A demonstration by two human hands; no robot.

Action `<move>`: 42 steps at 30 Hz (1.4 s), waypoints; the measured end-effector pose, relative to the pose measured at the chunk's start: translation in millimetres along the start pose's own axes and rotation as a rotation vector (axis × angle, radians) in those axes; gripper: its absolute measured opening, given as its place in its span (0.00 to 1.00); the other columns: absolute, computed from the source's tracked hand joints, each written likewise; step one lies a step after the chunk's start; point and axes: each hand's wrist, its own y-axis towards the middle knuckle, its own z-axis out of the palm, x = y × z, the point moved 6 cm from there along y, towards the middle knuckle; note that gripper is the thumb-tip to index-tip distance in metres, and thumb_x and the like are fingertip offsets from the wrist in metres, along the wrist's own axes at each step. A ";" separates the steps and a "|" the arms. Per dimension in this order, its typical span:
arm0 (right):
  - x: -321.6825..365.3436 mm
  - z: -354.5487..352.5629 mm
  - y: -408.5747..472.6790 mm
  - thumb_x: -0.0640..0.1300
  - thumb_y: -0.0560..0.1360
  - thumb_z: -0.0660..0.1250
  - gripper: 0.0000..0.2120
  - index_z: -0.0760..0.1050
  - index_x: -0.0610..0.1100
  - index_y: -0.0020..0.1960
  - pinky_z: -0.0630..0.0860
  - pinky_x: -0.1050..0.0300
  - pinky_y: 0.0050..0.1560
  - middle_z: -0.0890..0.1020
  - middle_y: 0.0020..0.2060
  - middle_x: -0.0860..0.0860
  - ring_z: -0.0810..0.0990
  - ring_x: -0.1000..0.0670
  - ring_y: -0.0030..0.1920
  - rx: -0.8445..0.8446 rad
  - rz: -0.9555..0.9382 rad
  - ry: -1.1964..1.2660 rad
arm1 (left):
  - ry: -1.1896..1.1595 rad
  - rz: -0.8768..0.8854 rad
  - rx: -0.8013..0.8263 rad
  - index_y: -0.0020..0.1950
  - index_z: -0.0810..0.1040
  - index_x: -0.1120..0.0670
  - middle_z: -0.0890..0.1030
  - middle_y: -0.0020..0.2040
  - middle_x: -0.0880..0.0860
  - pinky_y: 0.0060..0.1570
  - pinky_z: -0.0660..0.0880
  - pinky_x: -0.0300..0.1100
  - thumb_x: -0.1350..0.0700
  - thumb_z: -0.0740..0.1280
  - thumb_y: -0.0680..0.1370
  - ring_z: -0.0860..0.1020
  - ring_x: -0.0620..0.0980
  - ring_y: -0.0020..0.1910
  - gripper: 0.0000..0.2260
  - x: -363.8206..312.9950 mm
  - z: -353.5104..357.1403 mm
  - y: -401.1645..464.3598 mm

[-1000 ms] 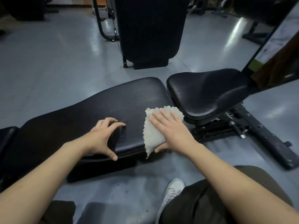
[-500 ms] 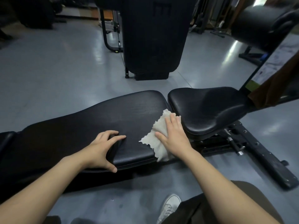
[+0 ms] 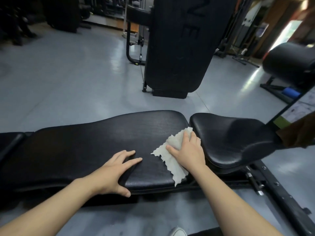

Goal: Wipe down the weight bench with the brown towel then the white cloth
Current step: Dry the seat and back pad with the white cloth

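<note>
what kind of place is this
Most likely a gym: a padded black bench with a separate seat pad, a tall weight machine behind it, and more exercise frames on the grey floor.

Both forearms are bare from the lower frame edge to the wrists, with no sleeve showing on either. The left hand (image 3: 114, 169) and the right hand (image 3: 189, 153) are bare too: no glove, ring, watch or band can be seen, and the fingernails look short and unpainted. At the bottom edge the rounded toe of a white shoe (image 3: 177, 232) shows, its surface plain and light; lacing cannot be made out. Just to its right lies a strip of dark trouser fabric (image 3: 204, 232), plain and cut off by the frame
</note>
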 end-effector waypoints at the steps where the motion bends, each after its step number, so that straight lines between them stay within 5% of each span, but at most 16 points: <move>1: 2.5 0.6 4.3 0.73 0.73 0.59 0.50 0.50 0.41 0.81 0.62 0.46 0.73 0.55 0.79 0.39 0.58 0.39 0.74 -0.016 0.003 -0.020 | 0.003 0.006 -0.002 0.77 0.47 0.29 0.40 0.80 0.38 0.75 0.44 0.37 0.39 0.78 0.67 0.36 0.41 0.78 0.49 0.1 1.6 -0.6; 9: 37.3 11.0 73.9 0.67 0.79 0.44 0.42 0.57 0.35 0.78 0.49 0.43 0.77 0.62 0.75 0.35 0.57 0.37 0.75 -0.065 -0.087 -0.261 | 0.160 0.056 0.039 0.79 0.35 0.35 0.28 0.78 0.43 0.74 0.31 0.41 0.33 0.68 0.73 0.27 0.48 0.77 0.48 -4.1 9.1 -5.2; 14: 57.9 16.2 138.3 0.69 0.78 0.47 0.41 0.58 0.39 0.78 0.50 0.43 0.77 0.63 0.75 0.38 0.58 0.39 0.76 -0.005 -0.108 -0.289 | 0.113 0.055 0.051 0.77 0.33 0.33 0.26 0.77 0.39 0.72 0.29 0.41 0.33 0.69 0.72 0.24 0.44 0.75 0.49 -5.7 5.9 -4.9; 17: 62.2 16.5 165.8 0.71 0.76 0.45 0.40 0.61 0.45 0.76 0.59 0.41 0.72 0.68 0.72 0.43 0.63 0.40 0.73 0.054 -0.080 -0.280 | 0.112 0.051 0.077 0.76 0.32 0.32 0.26 0.76 0.39 0.70 0.28 0.39 0.33 0.68 0.74 0.24 0.44 0.74 0.48 -5.9 -2.3 -4.6; 19: 63.6 17.8 179.2 0.72 0.76 0.46 0.37 0.65 0.47 0.73 0.63 0.42 0.67 0.70 0.70 0.44 0.66 0.40 0.71 0.100 -0.083 -0.267 | 0.142 0.068 0.021 0.78 0.36 0.32 0.32 0.80 0.41 0.72 0.33 0.40 0.33 0.65 0.74 0.31 0.45 0.78 0.44 -3.2 -6.3 -3.6; 22: 65.5 19.6 195.4 0.72 0.76 0.46 0.36 0.69 0.48 0.68 0.67 0.43 0.62 0.73 0.67 0.46 0.68 0.41 0.68 0.142 -0.088 -0.258 | 0.240 0.085 -0.041 0.80 0.58 0.38 0.64 0.79 0.48 0.69 0.67 0.40 0.31 0.64 0.69 0.68 0.50 0.75 0.40 4.8 0.9 -3.1; 23: 66.2 19.8 199.6 0.72 0.76 0.46 0.35 0.70 0.48 0.67 0.67 0.43 0.60 0.74 0.65 0.46 0.69 0.40 0.67 0.150 -0.084 -0.261 | 0.258 0.110 -0.072 0.79 0.61 0.41 0.69 0.77 0.49 0.64 0.72 0.39 0.33 0.67 0.69 0.72 0.50 0.72 0.40 4.9 5.4 -1.3; 28: 76.4 23.2 203.1 0.68 0.78 0.44 0.32 0.71 0.47 0.65 0.66 0.44 0.56 0.76 0.62 0.45 0.71 0.40 0.64 0.134 -0.090 -0.313 | 0.330 0.185 -0.182 0.80 0.60 0.42 0.69 0.77 0.51 0.64 0.73 0.42 0.39 0.70 0.70 0.72 0.53 0.72 0.40 5.2 12.5 -0.7; 35: 141.1 46.8 192.1 0.66 0.79 0.42 0.31 0.72 0.47 0.64 0.64 0.43 0.63 0.76 0.62 0.44 0.71 0.41 0.64 0.149 -0.235 -0.413 | 0.356 0.128 -0.184 0.77 0.64 0.42 0.73 0.74 0.52 0.63 0.75 0.44 0.42 0.57 0.75 0.76 0.54 0.69 0.29 0.5 13.5 1.2; 40: 197.5 71.8 185.1 0.65 0.80 0.39 0.35 0.75 0.46 0.62 0.43 0.36 0.75 0.80 0.59 0.47 0.71 0.44 0.67 0.120 -0.426 -0.500 | 0.342 0.098 -0.157 0.75 0.67 0.38 0.74 0.73 0.50 0.63 0.76 0.44 0.40 0.53 0.79 0.77 0.54 0.67 0.23 2.8 17.2 2.9; 42: 219.3 80.1 181.8 0.66 0.80 0.40 0.32 0.75 0.47 0.56 0.51 0.40 0.74 0.81 0.57 0.47 0.73 0.44 0.63 0.130 -0.484 -0.485 | 0.339 0.082 -0.195 0.74 0.67 0.37 0.75 0.72 0.49 0.63 0.76 0.44 0.43 0.48 0.84 0.78 0.53 0.67 0.20 4.8 15.4 2.9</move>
